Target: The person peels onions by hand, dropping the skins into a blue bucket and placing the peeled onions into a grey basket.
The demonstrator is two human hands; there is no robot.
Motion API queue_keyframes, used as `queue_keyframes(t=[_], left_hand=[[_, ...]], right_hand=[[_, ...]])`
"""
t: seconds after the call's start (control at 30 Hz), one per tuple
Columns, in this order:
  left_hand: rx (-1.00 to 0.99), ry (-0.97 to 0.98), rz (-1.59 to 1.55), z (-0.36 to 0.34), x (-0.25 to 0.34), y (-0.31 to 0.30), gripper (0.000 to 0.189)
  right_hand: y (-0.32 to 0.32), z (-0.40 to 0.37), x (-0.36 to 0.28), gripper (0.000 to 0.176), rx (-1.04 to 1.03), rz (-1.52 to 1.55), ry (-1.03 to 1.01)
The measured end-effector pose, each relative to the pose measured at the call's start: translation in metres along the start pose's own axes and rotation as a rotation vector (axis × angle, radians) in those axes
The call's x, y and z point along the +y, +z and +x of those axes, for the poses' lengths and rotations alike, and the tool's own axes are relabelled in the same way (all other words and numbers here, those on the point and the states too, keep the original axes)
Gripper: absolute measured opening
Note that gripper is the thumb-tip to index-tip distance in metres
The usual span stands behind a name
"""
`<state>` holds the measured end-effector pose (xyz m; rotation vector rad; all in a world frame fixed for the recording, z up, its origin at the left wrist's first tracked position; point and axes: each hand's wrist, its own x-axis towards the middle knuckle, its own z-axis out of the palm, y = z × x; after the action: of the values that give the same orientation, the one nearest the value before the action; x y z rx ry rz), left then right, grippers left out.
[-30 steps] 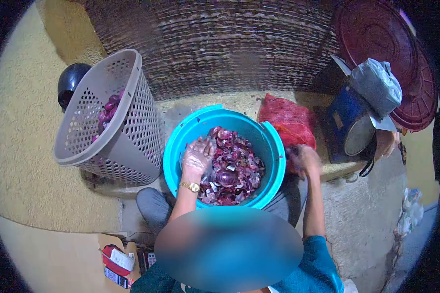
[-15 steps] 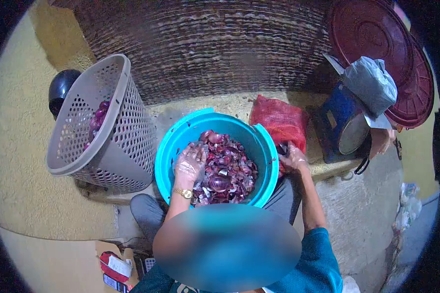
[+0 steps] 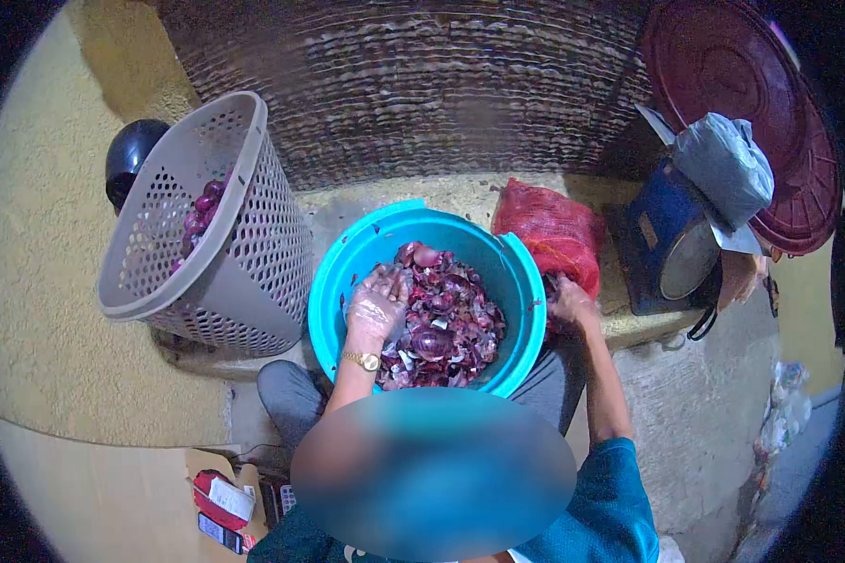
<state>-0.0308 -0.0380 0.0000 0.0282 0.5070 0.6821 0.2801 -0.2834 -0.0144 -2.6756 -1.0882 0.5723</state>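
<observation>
A turquoise tub [image 3: 329, 281] stands between my knees, with red onions and loose papery skins [image 3: 455, 319] inside. My left hand [image 3: 378, 298], in a clear plastic glove, is over the left part of the heap with its fingers curled in. What they hold, if anything, is hidden. A peeled-looking purple onion [image 3: 433, 343] lies near the middle of the heap. To the right of the tub, my right hand [image 3: 571, 305] reaches into the mouth of a red mesh sack [image 3: 554, 225]. Its fingertips are hidden there beside something dark.
A tall grey perforated basket [image 3: 277, 244] with red onions [image 3: 200, 220] leans at the left, a black rounded object [image 3: 133, 161] behind it. At the right are a blue dial scale [image 3: 655, 239] bearing a grey plastic bag [image 3: 723, 167] and dark red lids [image 3: 723, 66]. A phone [image 3: 220, 532] lies lower left.
The view has shifted slightly, moving the scene to the right. My right hand has gone deeper into the sack's mouth, and my left hand stays curled over the heap.
</observation>
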Motion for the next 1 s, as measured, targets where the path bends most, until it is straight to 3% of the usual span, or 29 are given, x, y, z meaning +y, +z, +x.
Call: queue_keyframes(t=[0.1, 0.17, 0.23, 0.3, 0.43, 0.53, 0.63, 0.7, 0.73, 0.8, 0.97, 1.0], left_hand=[[-0.034, -0.026, -0.044, 0.005, 0.003, -0.008, 0.024], [-0.007, -0.024, -0.056, 0.004, 0.002, -0.006, 0.023], [0.017, -0.026, -0.066, -0.001, -0.001, 0.004, 0.022], [0.066, 0.005, -0.003, -0.005, -0.002, 0.01, 0.036], [0.016, -0.015, -0.12, 0.001, 0.001, 0.002, 0.038], [0.016, -0.062, -0.257, 0.002, 0.001, 0.004, 0.042], [0.046, -0.006, -0.035, -0.001, 0.0, 0.005, 0.042], [-0.061, -0.147, -0.679, 0.001, 0.003, -0.005, 0.039], [-0.059, -0.146, -0.679, -0.002, 0.002, -0.001, 0.039], [0.042, 0.025, -0.072, -0.004, -0.002, 0.009, 0.036], [0.085, -0.01, 0.006, 0.003, -0.001, 0.007, 0.038], [0.091, -0.034, 0.068, -0.002, -0.003, 0.01, 0.038]], right_hand=[[-0.001, -0.009, 0.001, 0.077, 0.042, 0.042, -0.069], [-0.003, -0.015, 0.013, 0.074, 0.116, 0.08, -0.265], [-0.033, -0.047, -0.011, 0.072, 0.108, 0.093, -0.233], [-0.057, -0.066, -0.025, 0.072, 0.002, 0.101, -0.171], [-0.091, -0.094, -0.029, 0.071, -0.058, -0.037, -0.106], [-0.117, -0.109, -0.04, 0.071, 0.0, -0.002, -0.028], [-0.127, -0.114, -0.06, 0.064, 0.229, 0.167, -0.049], [-0.118, -0.104, -0.075, 0.057, 0.325, 0.24, -0.129], [-0.113, -0.099, -0.091, 0.053, 0.355, 0.359, -0.118], [-0.102, -0.09, -0.126, 0.047, 0.346, 0.55, -0.127], [-0.05, -0.053, -0.2, 0.058, 0.151, 0.595, -0.384], [-0.035, -0.046, -0.212, 0.052, 0.125, 0.649, -0.459]])
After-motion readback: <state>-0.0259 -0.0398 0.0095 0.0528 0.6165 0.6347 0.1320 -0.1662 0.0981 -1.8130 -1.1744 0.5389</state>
